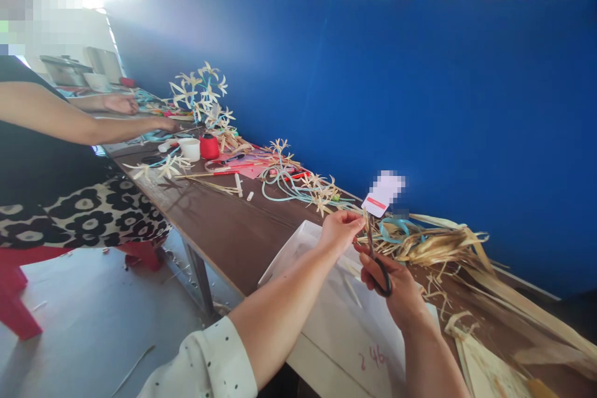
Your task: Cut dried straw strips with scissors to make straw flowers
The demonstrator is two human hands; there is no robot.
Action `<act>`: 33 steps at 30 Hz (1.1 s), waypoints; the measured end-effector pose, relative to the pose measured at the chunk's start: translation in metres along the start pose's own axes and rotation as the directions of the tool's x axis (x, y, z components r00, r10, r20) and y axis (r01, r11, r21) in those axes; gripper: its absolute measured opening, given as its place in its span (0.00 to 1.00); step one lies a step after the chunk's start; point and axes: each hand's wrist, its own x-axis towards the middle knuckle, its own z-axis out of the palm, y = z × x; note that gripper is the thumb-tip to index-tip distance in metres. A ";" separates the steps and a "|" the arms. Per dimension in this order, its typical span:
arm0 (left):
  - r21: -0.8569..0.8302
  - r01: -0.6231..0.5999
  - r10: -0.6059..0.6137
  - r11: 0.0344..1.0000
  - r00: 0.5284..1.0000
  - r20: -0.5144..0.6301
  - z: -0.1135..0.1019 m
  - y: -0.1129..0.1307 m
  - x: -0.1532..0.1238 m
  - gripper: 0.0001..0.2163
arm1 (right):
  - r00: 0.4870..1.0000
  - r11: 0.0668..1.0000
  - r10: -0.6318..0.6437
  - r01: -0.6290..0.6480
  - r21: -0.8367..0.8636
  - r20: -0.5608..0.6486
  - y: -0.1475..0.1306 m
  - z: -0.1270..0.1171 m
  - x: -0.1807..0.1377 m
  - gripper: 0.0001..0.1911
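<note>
My left hand (342, 230) pinches a small pale strip of dried husk (365, 216) between thumb and fingertips. Close beside it, my right hand (396, 286) is closed round a pair of scissors (385, 280) with dark handles. The blades point up and away from me, close to the strip; whether they touch it I cannot tell. Both hands are above a white tray (298, 242), which holds a few pale slivers. To the right lies a bundle of dried husk (433, 245) with a light blue ribbon (398, 229) beside it.
Husk flowers on blue stems (205, 90) stand farther along the brown table (209, 217), near a white cup (189, 149) and a red thread spool (209, 147). A co-worker's arms (93, 127) reach in at left. A blue partition (373, 87) runs behind; a phone (380, 196) leans there.
</note>
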 end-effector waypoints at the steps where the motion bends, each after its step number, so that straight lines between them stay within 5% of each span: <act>1: 0.004 0.001 -0.001 1.000 1.000 0.000 0.000 0.000 0.000 0.08 | 1.000 1.000 0.002 -0.002 -0.011 0.002 0.000 0.000 0.000 0.22; 17: -0.062 0.017 -0.017 0.998 1.000 -0.003 0.000 -0.007 0.006 0.09 | 0.999 0.996 -0.028 0.025 -0.087 -0.029 0.007 -0.002 0.003 0.22; 22: -0.104 0.025 -0.022 0.994 1.000 0.021 0.000 -0.004 0.005 0.08 | 0.986 0.997 0.010 0.003 0.078 -0.165 0.009 -0.003 0.005 0.19; 29: -0.084 0.072 -0.053 0.994 0.977 0.208 -0.001 -0.005 -0.002 0.11 | 0.932 0.909 0.031 0.124 0.397 -0.361 0.007 -0.014 0.008 0.20; 33: 0.003 0.074 -0.072 0.997 0.945 0.320 0.001 -0.008 -0.005 0.11 | 0.919 0.888 0.012 0.171 0.426 -0.394 0.002 -0.013 0.007 0.24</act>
